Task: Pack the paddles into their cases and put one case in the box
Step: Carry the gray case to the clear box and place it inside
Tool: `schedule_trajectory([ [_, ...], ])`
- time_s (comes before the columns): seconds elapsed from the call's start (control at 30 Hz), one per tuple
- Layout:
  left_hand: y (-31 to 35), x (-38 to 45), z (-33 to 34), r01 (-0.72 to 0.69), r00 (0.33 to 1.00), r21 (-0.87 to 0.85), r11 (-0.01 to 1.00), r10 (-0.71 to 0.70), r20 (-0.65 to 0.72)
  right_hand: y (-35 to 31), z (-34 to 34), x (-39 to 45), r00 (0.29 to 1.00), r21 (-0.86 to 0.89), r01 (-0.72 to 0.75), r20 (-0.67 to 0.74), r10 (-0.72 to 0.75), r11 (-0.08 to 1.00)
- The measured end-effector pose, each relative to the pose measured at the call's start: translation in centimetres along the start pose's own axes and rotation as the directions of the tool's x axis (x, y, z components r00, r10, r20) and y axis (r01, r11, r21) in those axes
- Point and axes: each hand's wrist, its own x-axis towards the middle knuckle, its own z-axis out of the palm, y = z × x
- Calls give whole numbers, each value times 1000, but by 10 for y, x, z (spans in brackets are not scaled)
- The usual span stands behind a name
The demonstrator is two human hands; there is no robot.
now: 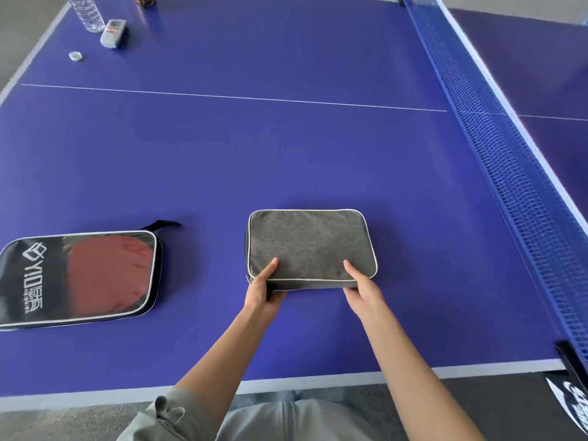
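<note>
Head view: my left hand (262, 289) grips the near left corner of the grey case (310, 246), thumb on top and fingers curled under its edge. My right hand (362, 288) holds the near right corner the same way, thumb lying on the fabric. I see the grey case flat on the blue table (254, 154), zipped shut, near the front edge and well short of the net (509, 154) to the right. Well apart on the left lies the black case (76, 278), a red paddle (105, 275) showing through its clear window. At the far left corner stand a bottle (87, 12), a small clear box (113, 33) and a cap (75, 56).
</note>
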Motion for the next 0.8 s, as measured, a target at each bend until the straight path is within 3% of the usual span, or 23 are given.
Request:
schedule_trajectory([
  [0.13,1,-2,-2,35,999,25,999,-35,2,25,16,-22,998,202,-64,14,63,977],
  [0.4,34,-22,-24,-4,1000,6,1000,4,28,38,39,-53,993,141,-28,121,11,990],
  [0.6,70,-54,-42,-161,987,-65,985,161,-14,55,80,-73,965,52,-66,259,50,996],
  [0.8,133,-93,-82,-355,933,-66,933,348,-97,101,132,-110,907,20,-131,407,112,991],
])
